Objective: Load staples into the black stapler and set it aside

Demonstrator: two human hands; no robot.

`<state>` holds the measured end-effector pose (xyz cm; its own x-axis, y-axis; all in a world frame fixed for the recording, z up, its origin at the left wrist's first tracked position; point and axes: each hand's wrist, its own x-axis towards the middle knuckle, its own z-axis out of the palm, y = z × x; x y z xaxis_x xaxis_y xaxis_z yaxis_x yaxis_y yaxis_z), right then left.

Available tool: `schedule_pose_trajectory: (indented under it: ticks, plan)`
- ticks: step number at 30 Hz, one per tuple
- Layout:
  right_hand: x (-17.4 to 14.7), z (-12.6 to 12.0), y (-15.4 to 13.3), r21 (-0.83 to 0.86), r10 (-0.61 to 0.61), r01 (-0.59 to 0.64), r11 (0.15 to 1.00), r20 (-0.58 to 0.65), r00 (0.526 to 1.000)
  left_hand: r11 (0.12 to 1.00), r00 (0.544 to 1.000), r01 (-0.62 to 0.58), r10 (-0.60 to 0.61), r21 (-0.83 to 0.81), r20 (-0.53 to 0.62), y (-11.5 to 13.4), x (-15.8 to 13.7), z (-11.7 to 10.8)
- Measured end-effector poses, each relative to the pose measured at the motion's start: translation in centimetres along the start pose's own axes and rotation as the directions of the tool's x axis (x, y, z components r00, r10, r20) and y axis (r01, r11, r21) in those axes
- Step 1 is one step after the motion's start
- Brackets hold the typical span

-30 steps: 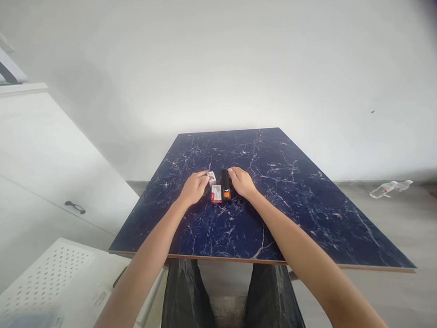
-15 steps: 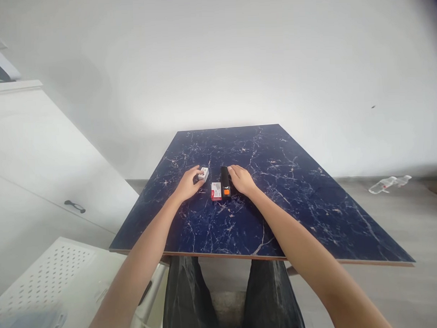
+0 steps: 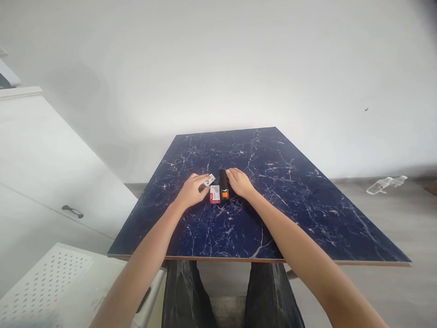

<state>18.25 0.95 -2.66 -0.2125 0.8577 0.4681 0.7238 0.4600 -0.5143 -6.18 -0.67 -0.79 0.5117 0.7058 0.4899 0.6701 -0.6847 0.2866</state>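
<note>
My left hand (image 3: 195, 189) pinches a small white box (image 3: 209, 180) between thumb and fingers, tilted just beyond a second box. That second box (image 3: 215, 194), white and red with small print, lies on the dark blue marbled table (image 3: 235, 233). Right beside it lies a black, elongated device (image 3: 223, 179) with an orange button, which looks like a small flashlight. My right hand (image 3: 239, 182) is closed against the right side of this device, fingertips at its far end. Part of the device's right side is hidden by the fingers.
A white cabinet (image 3: 53, 165) with a dark handle stands at the left. Below it is a white perforated surface (image 3: 43, 280). Clear plastic bottles (image 3: 380, 185) lie on the floor at the right. A pale wall (image 3: 222, 63) rises behind the table.
My left hand has moved right with the small white box, turning it and bringing it close to the red and white box. My right hand stays beside the black device.
</note>
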Motion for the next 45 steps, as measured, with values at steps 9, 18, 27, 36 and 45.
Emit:
schedule_pose_trajectory:
  ticks: [9, 18, 27, 36, 45]
  plan:
    - [0.0, 0.0, 0.0, -0.017, -0.004, 0.004, 1.0, 0.007, 1.0, 0.984, 0.992, 0.124, -0.118, -0.132, 0.049, -0.7, -0.1, 0.3]
    - [0.0, -0.1, -0.1, -0.043, -0.012, 0.013, 0.999, 0.02, 1.0, 0.901, 0.976, 0.217, -0.213, -0.376, 0.053, -1.4, -0.2, 0.4]
    - [0.0, 0.1, -0.1, -0.04, 0.008, -0.008, 0.999, 0.013, 1.0, 0.974, 0.984, 0.157, -0.139, -0.166, 0.116, -0.8, 0.7, 1.0]
    - [0.1, 0.4, 0.2, -0.003, 0.015, -0.015, 1.0, 0.021, 1.0, 0.973, 0.981, 0.102, -0.063, -0.208, 0.184, -1.4, 1.5, 1.4]
    - [0.1, 0.3, 0.1, 0.017, 0.034, -0.035, 0.999, 0.022, 0.999, 0.96, 0.939, 0.119, -0.027, -0.252, 0.343, -0.9, 0.8, 0.4]
